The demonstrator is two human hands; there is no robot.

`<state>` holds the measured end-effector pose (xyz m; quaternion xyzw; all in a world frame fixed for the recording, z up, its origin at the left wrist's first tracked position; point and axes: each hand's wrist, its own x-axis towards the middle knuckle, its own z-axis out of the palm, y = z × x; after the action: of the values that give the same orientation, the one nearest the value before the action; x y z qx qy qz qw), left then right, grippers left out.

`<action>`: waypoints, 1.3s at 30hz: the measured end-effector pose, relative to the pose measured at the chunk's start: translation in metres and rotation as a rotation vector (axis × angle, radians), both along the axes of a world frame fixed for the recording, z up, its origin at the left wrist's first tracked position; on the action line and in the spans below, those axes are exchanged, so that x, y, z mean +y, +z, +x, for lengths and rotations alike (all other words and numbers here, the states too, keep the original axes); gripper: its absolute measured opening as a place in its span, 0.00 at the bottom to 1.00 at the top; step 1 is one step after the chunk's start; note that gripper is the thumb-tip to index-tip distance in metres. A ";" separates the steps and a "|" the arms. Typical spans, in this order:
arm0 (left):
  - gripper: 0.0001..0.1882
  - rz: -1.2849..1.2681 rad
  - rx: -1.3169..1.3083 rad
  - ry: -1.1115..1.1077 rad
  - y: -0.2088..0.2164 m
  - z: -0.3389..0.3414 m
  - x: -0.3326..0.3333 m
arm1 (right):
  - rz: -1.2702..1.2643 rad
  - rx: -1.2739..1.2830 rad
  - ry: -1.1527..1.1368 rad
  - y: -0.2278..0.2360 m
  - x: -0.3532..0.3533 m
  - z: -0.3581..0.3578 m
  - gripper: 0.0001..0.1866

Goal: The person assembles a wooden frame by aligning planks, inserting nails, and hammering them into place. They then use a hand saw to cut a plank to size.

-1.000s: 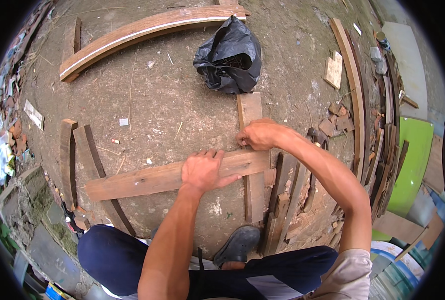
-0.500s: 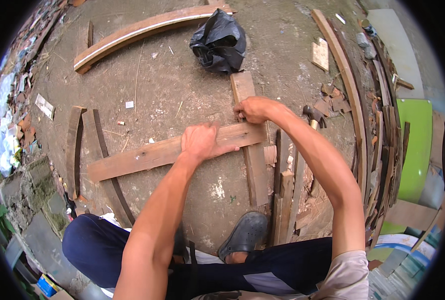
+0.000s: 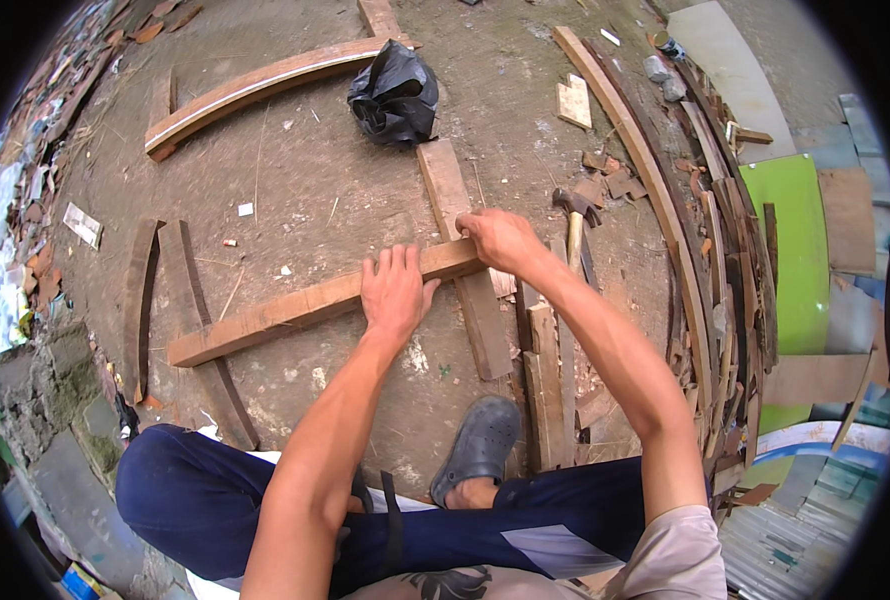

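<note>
A wooden plank (image 3: pixel 295 312) lies slantwise across two other pieces of wood, a short board (image 3: pixel 485 325) on the right and a darker strip (image 3: pixel 221 385) on the left. My left hand (image 3: pixel 396 292) grips it right of its middle, fingers over the far edge and thumb on the near side. At its right end, my right hand (image 3: pixel 500 241) holds it with closed fingers, above the short board. The fingertips are partly hidden there. A claw hammer (image 3: pixel 576 215) with a pale handle lies just right of my right hand.
A black plastic bag (image 3: pixel 395 95) sits beyond the short board. A long white-edged beam (image 3: pixel 265 88) lies at the far left. Along the right are a long batten (image 3: pixel 645 165), scrap wood and a green panel (image 3: pixel 793 250). My grey clog (image 3: pixel 477 440) is close to the short board.
The plank has been turned from its broad face onto a narrower side. My right hand has shifted from beside the plank to its end. The whole view has also shifted slightly.
</note>
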<state>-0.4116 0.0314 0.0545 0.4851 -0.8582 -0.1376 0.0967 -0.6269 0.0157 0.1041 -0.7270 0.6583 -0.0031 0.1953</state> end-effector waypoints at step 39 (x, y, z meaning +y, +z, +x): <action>0.31 -0.001 0.042 -0.289 -0.006 0.008 0.037 | -0.563 -0.357 -0.737 -0.071 0.176 0.084 0.05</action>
<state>-0.4040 0.0687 0.0484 0.3532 -0.9170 -0.1597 0.0941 -0.5427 0.1913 0.0335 -0.4586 0.8014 -0.3741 0.0869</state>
